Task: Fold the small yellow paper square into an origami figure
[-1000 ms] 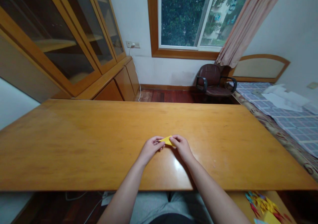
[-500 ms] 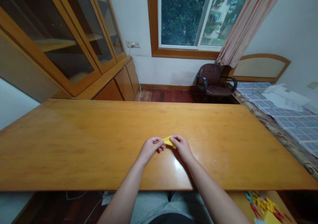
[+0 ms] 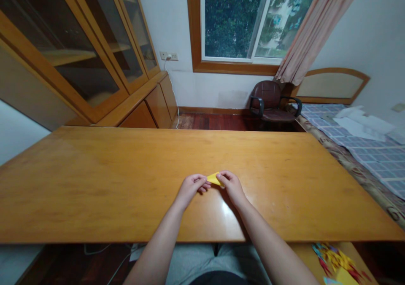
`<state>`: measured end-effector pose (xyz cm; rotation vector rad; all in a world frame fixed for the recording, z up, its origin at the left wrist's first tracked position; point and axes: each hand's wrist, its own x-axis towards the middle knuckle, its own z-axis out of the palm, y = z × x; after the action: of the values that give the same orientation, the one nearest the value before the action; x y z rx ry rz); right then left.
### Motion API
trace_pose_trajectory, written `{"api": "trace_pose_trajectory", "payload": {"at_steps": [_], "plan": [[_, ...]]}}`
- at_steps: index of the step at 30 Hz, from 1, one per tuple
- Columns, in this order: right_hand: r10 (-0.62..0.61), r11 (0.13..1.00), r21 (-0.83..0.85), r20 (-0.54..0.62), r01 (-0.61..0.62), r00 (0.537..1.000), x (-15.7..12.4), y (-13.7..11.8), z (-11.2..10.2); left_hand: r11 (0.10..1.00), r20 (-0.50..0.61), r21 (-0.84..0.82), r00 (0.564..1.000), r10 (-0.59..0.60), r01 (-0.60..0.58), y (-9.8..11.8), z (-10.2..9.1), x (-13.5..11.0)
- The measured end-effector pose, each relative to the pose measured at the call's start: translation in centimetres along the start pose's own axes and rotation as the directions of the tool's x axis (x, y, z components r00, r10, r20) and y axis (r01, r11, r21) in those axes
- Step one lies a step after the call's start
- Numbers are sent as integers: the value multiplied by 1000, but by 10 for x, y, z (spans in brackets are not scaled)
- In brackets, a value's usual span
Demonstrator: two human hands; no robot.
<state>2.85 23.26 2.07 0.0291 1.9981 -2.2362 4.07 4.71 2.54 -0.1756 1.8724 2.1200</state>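
Between my two hands is a small piece of folded yellow paper (image 3: 213, 178), narrow toward the left and wider toward the right. My left hand (image 3: 193, 187) pinches its left tip between thumb and forefinger. On the other side, my right hand (image 3: 231, 185) grips the wider end, thumb on the near face. The paper is held just above the wooden table (image 3: 126, 179), near the middle of its front part. My fingers cover both ends of the paper.
At the lower right, a drawer or low surface (image 3: 305, 255) bears a pile of yellow and red folded paper pieces (image 3: 337, 259) and some yellow sheets (image 3: 345, 276). A brown armchair (image 3: 268, 101) stands beyond the table, with a bed (image 3: 357, 139) to the right and a glass-door cabinet (image 3: 126, 84) at left.
My left fingers have shifted slightly left along the paper's tip, so a little more yellow shows. My right hand stays almost still.
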Motion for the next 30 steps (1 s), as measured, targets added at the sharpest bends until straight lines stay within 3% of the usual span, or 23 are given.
{"api": "trace_pose_trajectory", "payload": {"at_steps": [16,24,30], "plan": [[19,1000,12,-32,-18,999,-1,-3,1,999,-27,-44,999,30,-31,-3,-3,1],[31,999,-20,41,-31,999,-2,-7,0,984,19,174,999,33,-36,0,8,1],[20,999,-48,38,-18,999,-3,-10,2,981,-1,185,998,56,-55,3,8,-1]]}}
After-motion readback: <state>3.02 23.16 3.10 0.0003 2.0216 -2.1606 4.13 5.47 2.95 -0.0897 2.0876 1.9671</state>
